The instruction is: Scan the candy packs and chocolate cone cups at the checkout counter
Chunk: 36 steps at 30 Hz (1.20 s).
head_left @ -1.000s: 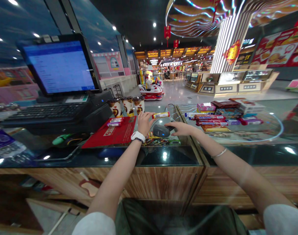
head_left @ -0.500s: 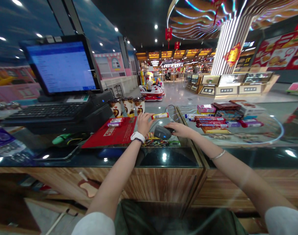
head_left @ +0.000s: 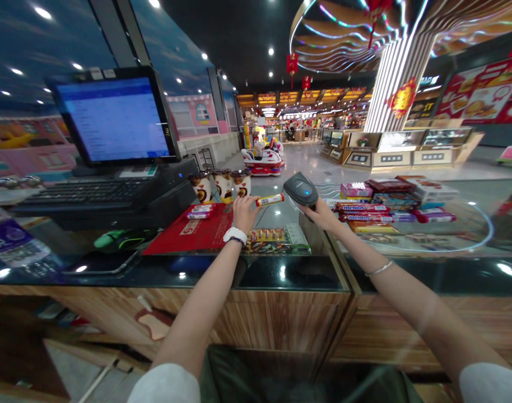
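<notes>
My left hand (head_left: 245,215) is closed on one end of a roll of candy (head_left: 270,199) in a yellow, white and red wrapper, held level above the glass counter. My right hand (head_left: 322,216) grips a dark grey barcode scanner (head_left: 301,190) by its handle. The scanner head is raised, a blue light on its top, just right of the candy roll and apart from it. On the red mat (head_left: 189,238) left of my left hand lie small candy rolls (head_left: 200,211) in pink and purple wrappers. Three patterned cups (head_left: 223,186) with dark lids stand behind them.
A monitor (head_left: 113,120) and a keyboard (head_left: 83,193) stand at the left, with a phone (head_left: 100,262) near the counter's edge. Mentos rolls (head_left: 363,212) and several boxes (head_left: 394,193) lie at the right. Small packets (head_left: 270,238) show under the glass.
My right hand has lifted the scanner from low over the counter to above it, its head now up beside the candy roll. My left hand has barely shifted.
</notes>
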Tool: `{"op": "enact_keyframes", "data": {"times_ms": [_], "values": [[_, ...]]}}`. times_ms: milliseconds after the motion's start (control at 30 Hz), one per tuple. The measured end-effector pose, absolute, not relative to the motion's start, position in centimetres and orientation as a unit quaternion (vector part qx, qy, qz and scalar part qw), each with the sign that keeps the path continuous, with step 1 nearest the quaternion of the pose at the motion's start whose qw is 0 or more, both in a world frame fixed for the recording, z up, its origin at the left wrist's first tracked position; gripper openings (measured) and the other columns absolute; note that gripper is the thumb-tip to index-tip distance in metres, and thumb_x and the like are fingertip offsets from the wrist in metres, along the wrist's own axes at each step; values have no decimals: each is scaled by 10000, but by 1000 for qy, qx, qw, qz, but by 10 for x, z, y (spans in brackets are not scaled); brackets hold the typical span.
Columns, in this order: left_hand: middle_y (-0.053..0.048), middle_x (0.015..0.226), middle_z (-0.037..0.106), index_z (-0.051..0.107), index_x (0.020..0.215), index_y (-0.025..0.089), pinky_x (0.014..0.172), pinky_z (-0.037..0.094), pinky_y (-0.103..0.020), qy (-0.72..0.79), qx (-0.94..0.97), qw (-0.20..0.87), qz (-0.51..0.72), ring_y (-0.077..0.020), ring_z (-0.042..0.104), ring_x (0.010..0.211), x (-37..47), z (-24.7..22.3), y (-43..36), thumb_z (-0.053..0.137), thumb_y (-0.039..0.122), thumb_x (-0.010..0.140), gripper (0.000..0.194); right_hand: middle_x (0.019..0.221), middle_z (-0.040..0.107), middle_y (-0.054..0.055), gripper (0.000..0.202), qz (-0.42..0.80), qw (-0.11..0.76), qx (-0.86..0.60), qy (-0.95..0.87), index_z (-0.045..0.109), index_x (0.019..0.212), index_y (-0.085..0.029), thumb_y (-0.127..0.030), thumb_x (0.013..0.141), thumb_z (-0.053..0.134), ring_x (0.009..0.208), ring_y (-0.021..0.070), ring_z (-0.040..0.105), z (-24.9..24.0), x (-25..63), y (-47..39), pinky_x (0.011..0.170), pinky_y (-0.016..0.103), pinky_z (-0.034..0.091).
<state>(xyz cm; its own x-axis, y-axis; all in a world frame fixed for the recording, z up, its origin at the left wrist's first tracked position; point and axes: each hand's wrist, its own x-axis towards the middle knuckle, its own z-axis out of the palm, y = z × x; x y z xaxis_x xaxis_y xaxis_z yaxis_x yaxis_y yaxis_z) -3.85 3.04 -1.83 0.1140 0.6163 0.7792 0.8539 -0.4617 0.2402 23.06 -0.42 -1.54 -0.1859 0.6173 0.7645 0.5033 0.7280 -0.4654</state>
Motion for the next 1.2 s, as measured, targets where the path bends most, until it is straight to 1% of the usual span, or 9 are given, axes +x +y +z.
{"op": "enact_keyframes", "data": {"times_ms": [67,167,267,333,400,567,700,933,1200], "values": [[-43,1030,723,696,1066,270,1111,345,-452,-500,-736,138,-435,-240,641,1029,-40,-19,31,740,270,810,259,1018,728,109,389,62,531,-394,-748,661,1029,-144,-461,834,547,944,272,656,-10,231,-9,865,410,520],[-43,1036,722,698,1065,269,1109,345,-453,-501,-737,137,-432,-238,642,1026,-41,-20,32,742,257,807,262,796,726,65,355,73,503,-436,-743,683,856,-152,-487,789,585,768,244,659,-2,230,-17,732,349,519],[-43,1051,722,702,1056,266,1110,342,-457,-507,-734,132,-432,-239,638,1038,-42,-21,32,734,232,809,251,645,679,37,329,90,457,-461,-756,677,776,-158,-478,785,603,655,221,641,1,223,-24,630,300,485],[-46,1055,722,704,1055,264,1107,344,-456,-512,-733,129,-429,-239,637,1039,-43,-20,32,718,218,820,239,591,655,28,317,97,425,-470,-767,679,763,-157,-463,799,605,612,211,635,-1,218,-27,587,277,460],[-53,1055,721,704,1059,259,1103,349,-455,-521,-729,127,-425,-242,635,1048,-44,-20,31,711,214,825,239,609,669,32,301,87,400,-474,-779,694,795,-155,-444,809,613,610,211,643,-3,212,-29,583,268,451],[-52,1092,716,695,1084,264,1108,341,-452,-552,-713,124,-413,-255,615,1098,-44,-20,30,724,247,819,267,758,735,82,287,43,352,-501,-790,719,911,-145,-404,829,626,695,246,691,-6,206,-32,636,278,462],[-46,1125,712,689,1106,263,1127,316,-420,-572,-707,119,-399,-245,602,1127,-45,-20,29,711,249,832,275,832,754,112,292,30,339,-507,-792,721,957,-133,-383,858,607,769,265,712,-6,206,-32,665,277,468],[-44,1144,712,691,1093,262,1115,321,-405,-581,-706,123,-387,-244,601,1103,-44,-18,27,688,257,849,244,816,758,99,299,28,339,-506,-792,718,998,-148,-396,864,618,735,256,707,-6,206,-32,653,273,467],[-52,1123,712,691,1095,253,1115,320,-416,-575,-707,126,-391,-247,603,1109,-46,-18,28,673,226,856,241,811,748,110,297,43,345,-502,-792,714,961,-137,-400,864,613,725,256,699,-7,207,-30,663,287,470]]}}
